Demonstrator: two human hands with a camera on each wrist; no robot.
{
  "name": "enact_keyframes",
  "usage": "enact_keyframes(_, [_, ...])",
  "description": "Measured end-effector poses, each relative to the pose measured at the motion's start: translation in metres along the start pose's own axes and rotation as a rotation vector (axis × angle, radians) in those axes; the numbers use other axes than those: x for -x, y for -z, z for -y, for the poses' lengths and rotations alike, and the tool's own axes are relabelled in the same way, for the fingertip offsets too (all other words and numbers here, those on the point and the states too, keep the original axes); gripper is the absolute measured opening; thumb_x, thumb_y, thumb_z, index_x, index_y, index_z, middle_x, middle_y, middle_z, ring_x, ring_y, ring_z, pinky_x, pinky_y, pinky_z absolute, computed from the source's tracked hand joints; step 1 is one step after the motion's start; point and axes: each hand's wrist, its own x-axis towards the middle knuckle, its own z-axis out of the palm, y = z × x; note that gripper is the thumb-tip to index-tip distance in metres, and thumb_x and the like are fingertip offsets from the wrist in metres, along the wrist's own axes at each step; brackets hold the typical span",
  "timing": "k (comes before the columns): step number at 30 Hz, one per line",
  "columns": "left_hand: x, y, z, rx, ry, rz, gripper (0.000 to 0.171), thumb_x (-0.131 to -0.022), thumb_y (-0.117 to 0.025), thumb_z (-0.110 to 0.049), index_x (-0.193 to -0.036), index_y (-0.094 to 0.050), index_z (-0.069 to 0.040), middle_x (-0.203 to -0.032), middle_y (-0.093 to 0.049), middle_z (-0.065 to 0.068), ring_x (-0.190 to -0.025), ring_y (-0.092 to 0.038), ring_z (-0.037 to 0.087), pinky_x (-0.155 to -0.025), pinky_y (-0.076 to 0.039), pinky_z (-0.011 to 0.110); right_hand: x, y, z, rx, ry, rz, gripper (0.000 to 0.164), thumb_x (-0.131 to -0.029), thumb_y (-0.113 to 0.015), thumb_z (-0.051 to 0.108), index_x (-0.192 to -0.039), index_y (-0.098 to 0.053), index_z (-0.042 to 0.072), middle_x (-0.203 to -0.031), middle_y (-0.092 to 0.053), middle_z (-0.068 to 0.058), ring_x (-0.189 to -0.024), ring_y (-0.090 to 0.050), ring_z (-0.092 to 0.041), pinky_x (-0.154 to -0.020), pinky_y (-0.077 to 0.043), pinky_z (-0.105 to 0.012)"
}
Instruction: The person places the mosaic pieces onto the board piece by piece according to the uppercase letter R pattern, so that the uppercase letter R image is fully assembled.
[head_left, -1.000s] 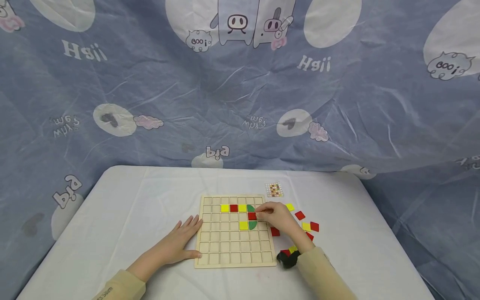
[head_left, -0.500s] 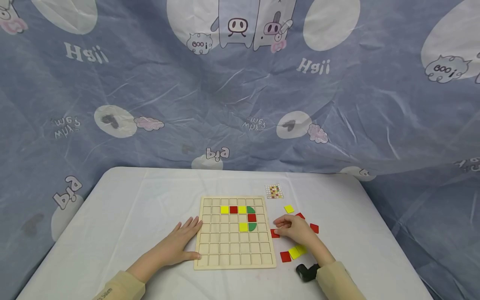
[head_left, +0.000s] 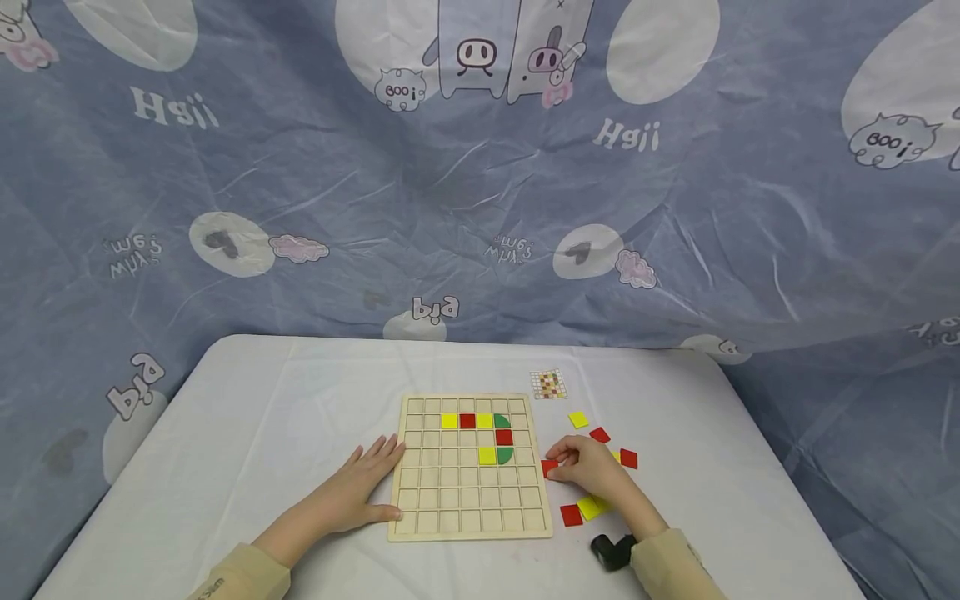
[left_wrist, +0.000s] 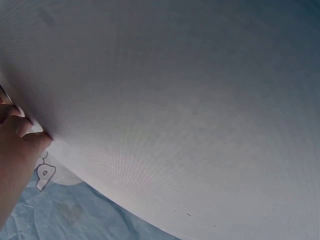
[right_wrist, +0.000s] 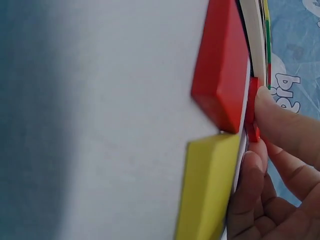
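The wooden grid board (head_left: 450,493) lies on the table with yellow, red and green tiles in some of its cells. My left hand (head_left: 352,492) rests flat at the board's left edge, fingers spread, its fingertips and thumb on the rim. Just beyond the right edge, my right hand (head_left: 592,468) pinches a red square tile (head_left: 550,469) low over the cloth. Seen from the right wrist, thumb and fingers are at the red tile (right_wrist: 252,100), close to the board's side. The left wrist view shows mostly white tablecloth (left_wrist: 175,125), with the left hand (left_wrist: 20,140) at its edge.
Around my right hand lie several loose tiles, among them a yellow tile (head_left: 578,420) and a red tile (head_left: 572,515). A small pattern card (head_left: 548,384) lies behind the board. A black object (head_left: 611,552) is beside the right sleeve.
My right hand has left the tiles in the board's right part and moved right and nearer, down to the loose red tile. My left hand stays at the board's left edge.
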Motion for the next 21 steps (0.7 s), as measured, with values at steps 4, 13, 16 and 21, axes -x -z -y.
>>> enact_keyframes(4, [0.000, -0.001, 0.001, 0.000, -0.006, -0.001, 0.100, -0.081, -0.071, -0.056, -0.154, -0.029, -0.002, -0.161, -0.023, 0.020, -0.151, -0.018, 0.040, -0.119, -0.014, 0.066, 0.001, 0.000, 0.001, -0.011, -0.009, 0.004, 0.019, -0.076, -0.085, 0.013, -0.089, -0.070, 0.012, -0.078, -0.058, -0.001, -0.073, -0.052, -0.015, -0.061, -0.045, -0.018])
enact_keyframes(13, [-0.001, -0.003, 0.002, -0.010, -0.005, -0.002, 0.100, -0.081, -0.070, -0.057, -0.154, -0.029, -0.002, -0.161, -0.024, 0.020, -0.151, -0.018, 0.040, -0.119, -0.015, 0.065, 0.006, 0.008, 0.004, -0.035, 0.002, 0.048, 0.016, -0.077, -0.084, 0.014, -0.084, -0.069, 0.012, -0.075, -0.060, -0.001, -0.070, -0.053, -0.016, -0.060, -0.045, -0.020])
enact_keyframes(16, [-0.001, -0.002, 0.002, -0.014, -0.007, -0.004, 0.100, -0.081, -0.070, -0.057, -0.154, -0.029, -0.001, -0.161, -0.024, 0.021, -0.150, -0.019, 0.041, -0.119, -0.015, 0.065, 0.005, 0.010, 0.007, -0.058, 0.008, 0.040, 0.015, -0.079, -0.083, 0.014, -0.086, -0.070, 0.012, -0.076, -0.062, 0.000, -0.070, -0.054, -0.015, -0.062, -0.047, -0.021])
enact_keyframes(21, [0.000, -0.001, 0.001, -0.009, -0.006, -0.002, 0.100, -0.081, -0.070, -0.057, -0.154, -0.029, -0.001, -0.161, -0.024, 0.021, -0.150, -0.018, 0.041, -0.119, -0.015, 0.066, -0.004, 0.004, 0.015, -0.117, 0.026, 0.028, 0.017, -0.079, -0.082, 0.014, -0.090, -0.070, 0.011, -0.078, -0.064, 0.001, -0.071, -0.057, -0.014, -0.064, -0.049, -0.020])
